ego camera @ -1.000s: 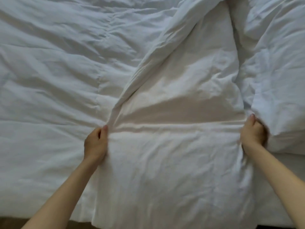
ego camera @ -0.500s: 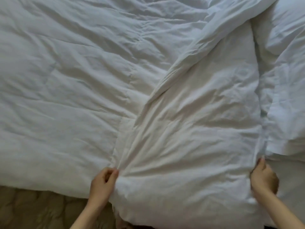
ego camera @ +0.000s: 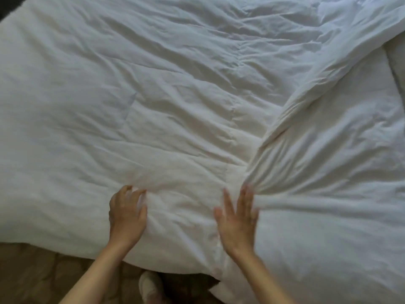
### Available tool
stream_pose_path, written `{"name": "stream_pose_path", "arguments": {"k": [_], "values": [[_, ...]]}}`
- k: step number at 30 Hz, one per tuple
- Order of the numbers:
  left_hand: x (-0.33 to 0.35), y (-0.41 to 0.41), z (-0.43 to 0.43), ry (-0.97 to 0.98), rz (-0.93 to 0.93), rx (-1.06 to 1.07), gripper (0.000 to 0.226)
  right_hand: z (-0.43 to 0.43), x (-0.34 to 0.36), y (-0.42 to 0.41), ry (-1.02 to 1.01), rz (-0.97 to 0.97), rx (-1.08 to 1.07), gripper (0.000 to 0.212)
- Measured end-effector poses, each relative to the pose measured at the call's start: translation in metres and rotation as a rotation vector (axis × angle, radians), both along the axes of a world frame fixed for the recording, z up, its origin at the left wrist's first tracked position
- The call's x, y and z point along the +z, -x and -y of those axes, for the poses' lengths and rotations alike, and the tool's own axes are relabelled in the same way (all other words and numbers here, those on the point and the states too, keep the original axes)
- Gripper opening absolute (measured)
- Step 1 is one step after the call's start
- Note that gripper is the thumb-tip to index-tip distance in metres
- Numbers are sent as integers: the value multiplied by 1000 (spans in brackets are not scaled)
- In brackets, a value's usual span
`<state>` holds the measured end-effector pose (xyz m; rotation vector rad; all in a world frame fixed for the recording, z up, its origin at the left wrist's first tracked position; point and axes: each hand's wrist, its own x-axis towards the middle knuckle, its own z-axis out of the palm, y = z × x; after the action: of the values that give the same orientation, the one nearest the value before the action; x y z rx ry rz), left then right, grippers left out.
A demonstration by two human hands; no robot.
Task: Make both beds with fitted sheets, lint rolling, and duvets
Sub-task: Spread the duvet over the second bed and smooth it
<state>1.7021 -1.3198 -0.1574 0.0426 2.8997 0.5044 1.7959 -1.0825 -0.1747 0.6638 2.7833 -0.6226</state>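
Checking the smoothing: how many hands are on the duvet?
2. The left hand lies on the duvet near its front edge; the right hand lies flat beside the fold. None seems hidden.

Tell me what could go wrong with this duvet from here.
1. The right hand presses flat where the folded flap bunches; smoothing may trap that fold as a ridge.
2. The duvet hangs low by the foot; it may get stepped on.
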Motion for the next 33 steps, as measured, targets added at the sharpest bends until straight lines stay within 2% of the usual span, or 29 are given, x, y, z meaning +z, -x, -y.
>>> {"name": "stream_pose_path", "arguments": {"k": [2, 3, 4, 6, 8, 9, 11, 12, 13, 15, 17, 18, 19, 20, 21, 23, 25, 27, 29, 31, 32, 33], "values": [[3, 11, 35, 63, 93, -26, 48, 90, 7, 3, 300, 76, 511, 89], [2, 17, 61, 102, 171, -21, 52, 120, 13, 6, 495, 134, 620, 83], [0, 23, 91, 137, 252, -25, 56, 137, 17, 9, 621, 106, 600, 71], [1, 36, 159, 160, 378, -28, 58, 136, 21, 31, 660, -139, 263, 57], [4, 48, 224, 193, 403, -37, 63, 105, 14, 61, 422, -376, -226, 68], [8, 52, 252, 206, 409, -36, 66, 87, 10, 77, 270, -390, -433, 76], [19, 57, 291, 134, 402, 0, 67, 93, 9, 116, 115, -237, -785, 81], [23, 58, 306, 57, 374, 49, 64, 128, 10, 137, 110, -141, -811, 77], [26, 61, 317, -16, 318, 105, 59, 179, 7, 154, 96, -56, -641, 71], [31, 71, 336, -99, 211, 239, 51, 306, -2, 172, 96, 77, 104, 71], [36, 80, 357, -124, 140, 354, 47, 425, 2, 171, 390, 137, 792, 74], [40, 84, 368, -133, 113, 389, 46, 466, 13, 169, 535, 202, 997, 63], [42, 88, 381, -143, 100, 414, 44, 490, 23, 170, 668, 237, 1065, 52], [45, 92, 395, -144, 107, 430, 43, 498, 31, 176, 775, 214, 989, 46], [48, 95, 411, -137, 125, 442, 42, 493, 37, 186, 829, 156, 811, 43], [52, 103, 438, -118, 144, 483, 40, 448, 45, 211, 814, -84, 422, 38], [55, 114, 459, -137, 152, 527, 38, 379, 41, 238, 542, -298, 80, 41], [54, 133, 478, -148, 172, 547, 39, 312, 33, 266, 293, -300, -289, 59], [50, 161, 496, -156, 168, 543, 39, 266, 20, 295, 154, -261, -592, 71], [43, 196, 514, -166, 123, 523, 37, 280, 7, 331, 44, -196, -697, 68], [39, 215, 525, -166, 111, 529, 36, 309, -7, 349, 38, -138, -655, 66], [36, 234, 534, -161, 113, 548, 35, 354, -34, 363, 20, -39, -489, 59]]}}
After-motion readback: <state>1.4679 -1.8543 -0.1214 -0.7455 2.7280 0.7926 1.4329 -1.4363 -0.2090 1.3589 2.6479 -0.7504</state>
